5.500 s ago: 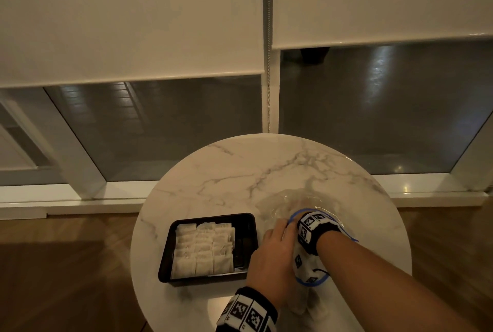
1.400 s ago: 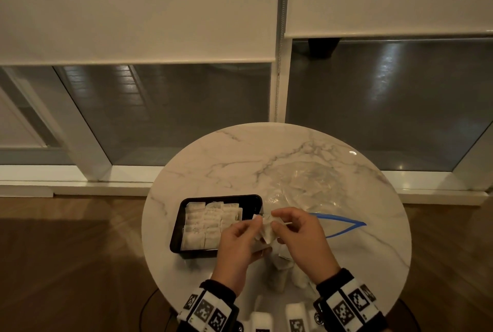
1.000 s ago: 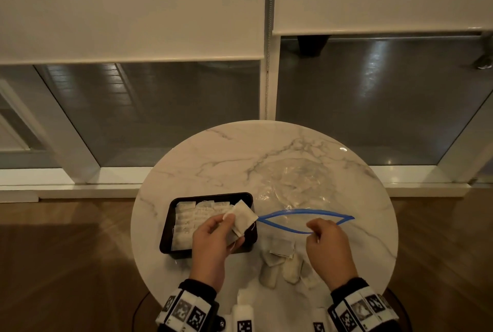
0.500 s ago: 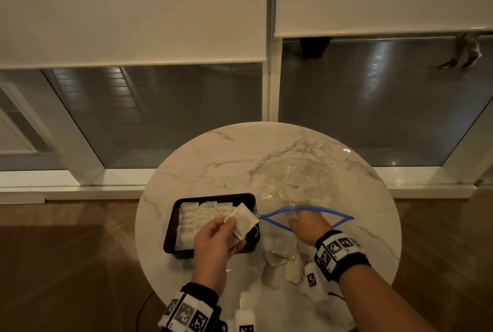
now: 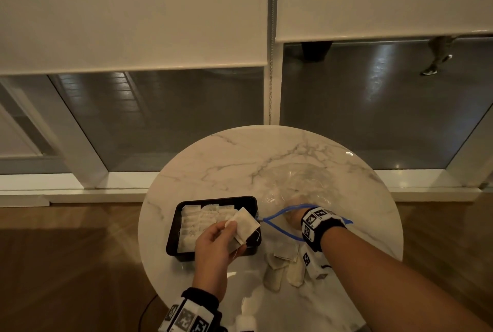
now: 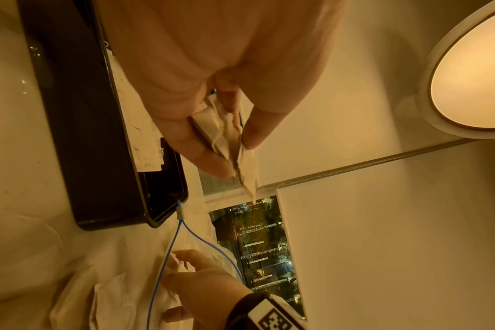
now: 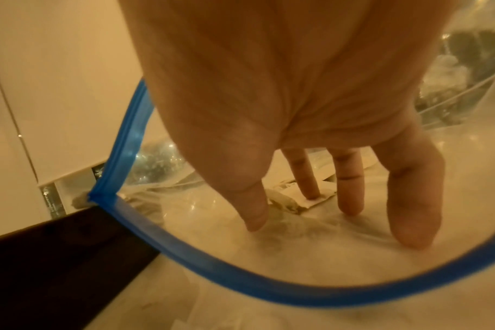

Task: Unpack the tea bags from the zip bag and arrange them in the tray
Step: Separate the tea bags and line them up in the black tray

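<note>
A black tray (image 5: 173, 227) on the round marble table holds rows of white tea bags (image 5: 202, 218). My left hand (image 5: 236, 235) hovers over the tray's right end and pinches a few tea bags (image 6: 226, 136) between thumb and fingers. The clear zip bag (image 5: 304, 184) with a blue zip rim (image 7: 212, 268) lies open to the right of the tray. My right hand (image 7: 311, 214) is inside it up to the wrist, fingers straight. One fingertip (image 7: 311, 194) presses on a tea bag (image 7: 322, 197) at the bag's bottom. More loose tea bags (image 5: 282, 265) lie on the table under my right forearm.
The table's (image 5: 240, 155) far half is bare marble. Behind it is a low window sill with glass and lowered blinds (image 5: 133, 11). Wooden floor surrounds the table on both sides. A person's leg (image 5: 437, 56) shows beyond the right pane.
My right hand has gone from the blue zip rim deeper into the bag. The left hand keeps holding tea bags over the tray's right end and has barely moved.
</note>
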